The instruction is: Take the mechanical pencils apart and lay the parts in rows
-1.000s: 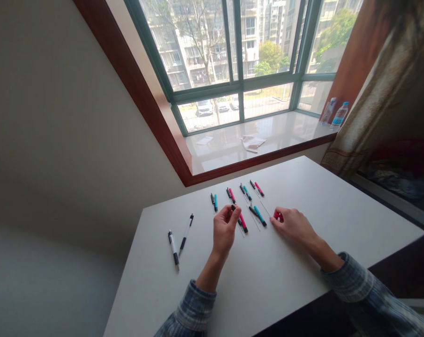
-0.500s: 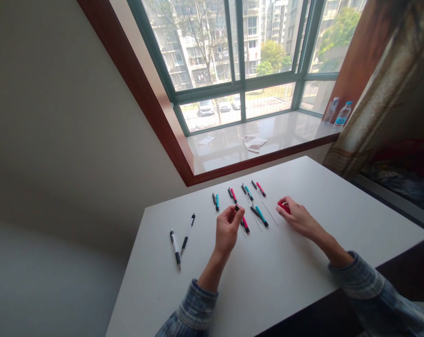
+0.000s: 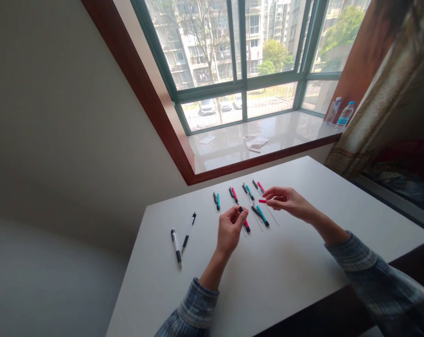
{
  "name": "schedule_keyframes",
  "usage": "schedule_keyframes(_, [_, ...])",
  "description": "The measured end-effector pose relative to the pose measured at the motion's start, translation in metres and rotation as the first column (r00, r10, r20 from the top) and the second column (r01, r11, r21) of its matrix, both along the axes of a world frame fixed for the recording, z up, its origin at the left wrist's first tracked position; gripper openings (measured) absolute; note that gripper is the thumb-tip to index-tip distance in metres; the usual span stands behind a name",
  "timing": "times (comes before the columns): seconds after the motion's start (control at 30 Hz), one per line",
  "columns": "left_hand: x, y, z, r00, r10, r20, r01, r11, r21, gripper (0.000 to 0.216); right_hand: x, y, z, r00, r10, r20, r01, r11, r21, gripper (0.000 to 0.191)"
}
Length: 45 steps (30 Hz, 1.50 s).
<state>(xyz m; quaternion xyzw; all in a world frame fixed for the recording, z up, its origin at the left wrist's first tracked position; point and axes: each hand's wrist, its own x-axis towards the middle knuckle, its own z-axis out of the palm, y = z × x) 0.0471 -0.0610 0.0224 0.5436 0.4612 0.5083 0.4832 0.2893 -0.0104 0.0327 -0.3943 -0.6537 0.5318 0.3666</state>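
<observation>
My left hand [image 3: 231, 229] is closed over the middle of the table, pinching the black top part of a pen [image 3: 241, 209] between thumb and fingers. To its right, my right hand [image 3: 291, 202] grips a pink pen barrel [image 3: 262, 201], which points left toward the left hand. The two parts are apart. Just beyond the left hand lies another pink barrel with a black end [image 3: 247, 226], partly covered by the fingers. A teal barrel [image 3: 262, 215] rests beside it with a black pen top and a thin refill [image 3: 272, 215].
More taken-apart pens lie in a row behind: a teal barrel [image 3: 218, 201], a pink barrel [image 3: 234, 194], another teal barrel [image 3: 250, 192]. Two white-and-black pens [image 3: 176, 247] lie at the left of the white table [image 3: 155, 299]. Bottles [image 3: 345, 114] stand on the windowsill [image 3: 285, 126].
My right hand has moved left and slightly up, bringing the pink barrel toward my left hand and into clearer view. My left hand has shifted slightly right, still holding the black pen top.
</observation>
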Motion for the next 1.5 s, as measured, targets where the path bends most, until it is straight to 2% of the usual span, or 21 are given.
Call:
schedule_keyframes(0.1, [0.000, -0.001, 0.001, 1.000, 0.002, -0.010, -0.002, 1.000, -0.007, 0.036, -0.012, -0.003, 0.014, 1.000, 0.028, 0.004, -0.029, 0.998, 0.058, 0.046])
schedule_keyframes(0.3, [-0.001, -0.004, 0.004, 1.000, 0.008, -0.021, -0.009, 1.000, -0.008, 0.038, -0.023, -0.004, 0.033, 0.988, 0.080, 0.130, -0.098, 0.986, 0.135, 0.039])
schedule_keyframes(0.47, [-0.002, -0.006, 0.006, 0.999, -0.018, -0.038, 0.018, 1.000, -0.003, 0.040, -0.027, -0.007, 0.042, 0.981, 0.079, 0.177, -0.106, 0.983, 0.153, 0.035])
schedule_keyframes(0.67, [-0.004, -0.004, 0.006, 0.998, -0.055, 0.002, 0.055, 0.998, -0.032, 0.041, -0.028, -0.008, 0.046, 0.975, 0.054, 0.215, -0.090, 0.983, 0.160, 0.038])
schedule_keyframes(0.9, [-0.001, -0.008, 0.005, 0.998, -0.064, -0.003, 0.064, 0.996, -0.055, 0.040, -0.027, -0.005, 0.059, 0.946, 0.079, 0.313, -0.155, 0.962, 0.225, 0.035])
schedule_keyframes(1.0, [0.002, -0.010, 0.004, 0.995, -0.075, 0.068, 0.082, 0.992, -0.096, 0.041, -0.030, -0.005, 0.070, 0.932, 0.065, 0.357, -0.165, 0.952, 0.259, 0.036])
schedule_keyframes(1.2, [0.006, -0.013, 0.006, 0.929, -0.037, 0.367, 0.129, 0.965, -0.229, 0.042, -0.041, -0.008, 0.089, 0.920, 0.037, 0.390, -0.177, 0.927, 0.330, 0.035])
schedule_keyframes(1.3, [0.006, -0.015, 0.009, 0.913, -0.017, 0.408, 0.137, 0.954, -0.268, 0.044, -0.045, -0.010, 0.096, 0.915, 0.027, 0.402, -0.187, 0.912, 0.365, 0.033])
schedule_keyframes(1.5, [0.006, -0.015, 0.009, 0.902, -0.002, 0.431, 0.135, 0.952, -0.276, 0.043, -0.046, -0.007, 0.100, 0.890, 0.056, 0.453, -0.235, 0.908, 0.348, 0.026])
